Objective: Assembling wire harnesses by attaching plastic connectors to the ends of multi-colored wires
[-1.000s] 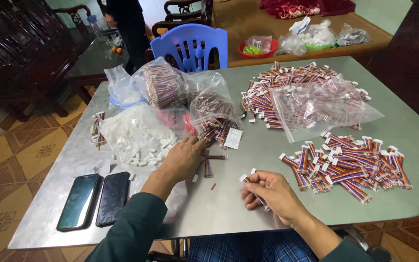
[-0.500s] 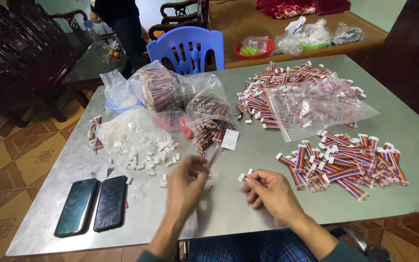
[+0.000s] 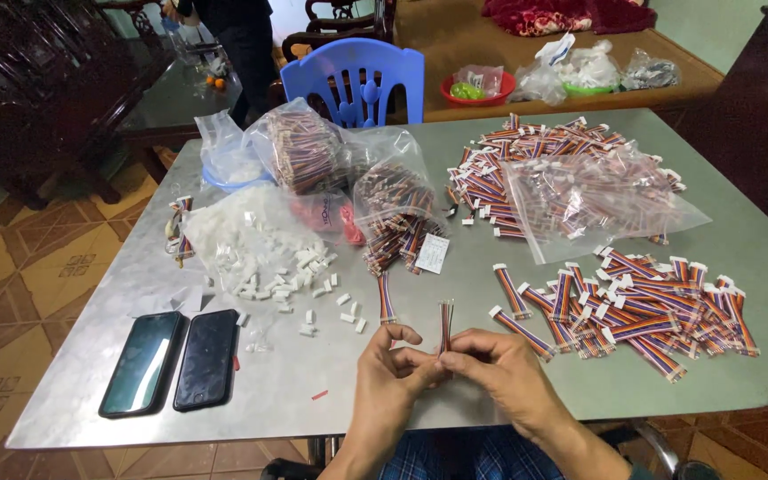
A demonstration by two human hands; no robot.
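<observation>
Head view is showing both hands meeting at the near table (image 3: 331,418) edge. The left hand (image 3: 388,378) and right hand (image 3: 495,373) are together pinching a short striped wire bundle (image 3: 445,325), standing upright between the fingertips. Keeping the strands level and the grip close to the end looks wise. Farther left, loose white connectors (image 3: 300,284) are lying within reach; finished cables (image 3: 642,311) are piling up to the right.

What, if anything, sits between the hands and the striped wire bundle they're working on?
Nothing visible. Both the left hand and right hand already pinch the wire bundle directly, held upright above the table. The loose white connectors lie apart, further up the table to the left.
</observation>
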